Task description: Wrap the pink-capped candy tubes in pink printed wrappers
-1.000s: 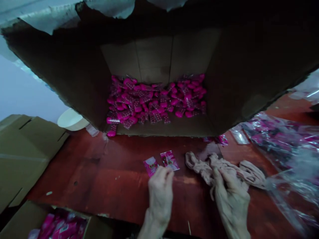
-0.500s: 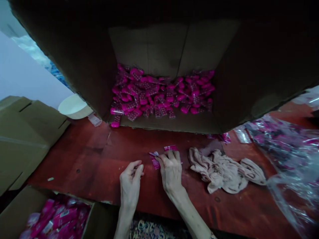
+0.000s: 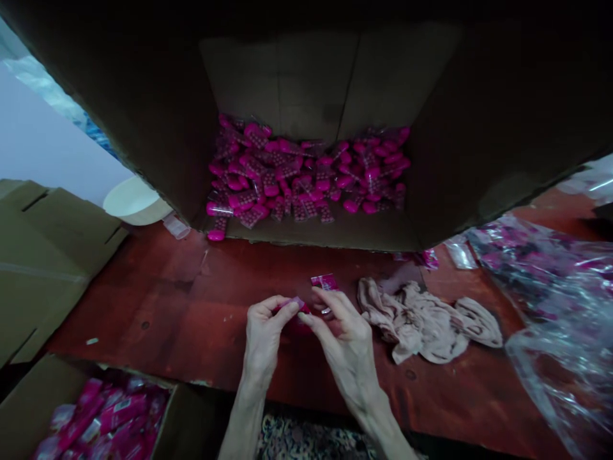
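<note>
Between my hands, above the red tabletop (image 3: 191, 319), is a small pink packet (image 3: 297, 309). My left hand (image 3: 265, 332) pinches its left side between thumb and fingers. My right hand (image 3: 345, 332) has its thumb at the packet's right edge, with the fingers curved and apart from the thumb; whether it grips the packet is unclear. Just beyond my right fingers, another flat pink packet (image 3: 324, 282) lies on the table. Several pink items in clear wrappers (image 3: 287, 172) fill the floor of the large cardboard box (image 3: 325, 239) standing on its side ahead.
A crumpled beige cloth (image 3: 431, 322) lies to the right. Farther right is a clear plastic bag (image 3: 565, 300) with pink contents. At lower left, an open carton (image 3: 43, 390) holds pink packages. Folded cardboard (image 3: 48, 255) and a round pale container (image 3: 134, 199) stand at the left.
My right hand has lifted from the tabletop and turned toward my left hand. My left hand has moved up and right and now pinches the pink packet, which has left the table.
</note>
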### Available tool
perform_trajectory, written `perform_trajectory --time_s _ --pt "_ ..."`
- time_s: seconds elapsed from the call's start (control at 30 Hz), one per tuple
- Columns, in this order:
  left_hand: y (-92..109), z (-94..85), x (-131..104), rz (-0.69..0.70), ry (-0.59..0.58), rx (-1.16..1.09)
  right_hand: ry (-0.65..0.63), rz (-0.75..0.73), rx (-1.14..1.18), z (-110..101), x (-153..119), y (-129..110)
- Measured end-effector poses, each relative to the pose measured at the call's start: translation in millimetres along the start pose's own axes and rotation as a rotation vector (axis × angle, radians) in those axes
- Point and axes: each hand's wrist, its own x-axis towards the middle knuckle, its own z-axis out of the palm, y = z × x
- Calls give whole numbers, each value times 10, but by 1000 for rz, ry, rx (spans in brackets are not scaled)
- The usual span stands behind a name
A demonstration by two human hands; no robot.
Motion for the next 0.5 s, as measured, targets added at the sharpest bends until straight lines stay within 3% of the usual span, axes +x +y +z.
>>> perform_trajectory --time_s 0.2,0.3,0.5 --pt "53 3 -61 61 -64 211 -229 124 153 -145 118 -32" --pt "90 -7 -73 24 -125 268 -257 198 200 -157 106 -4" --pt "70 -40 -77 -30 -240 273 -321 127 159 -187 116 0"
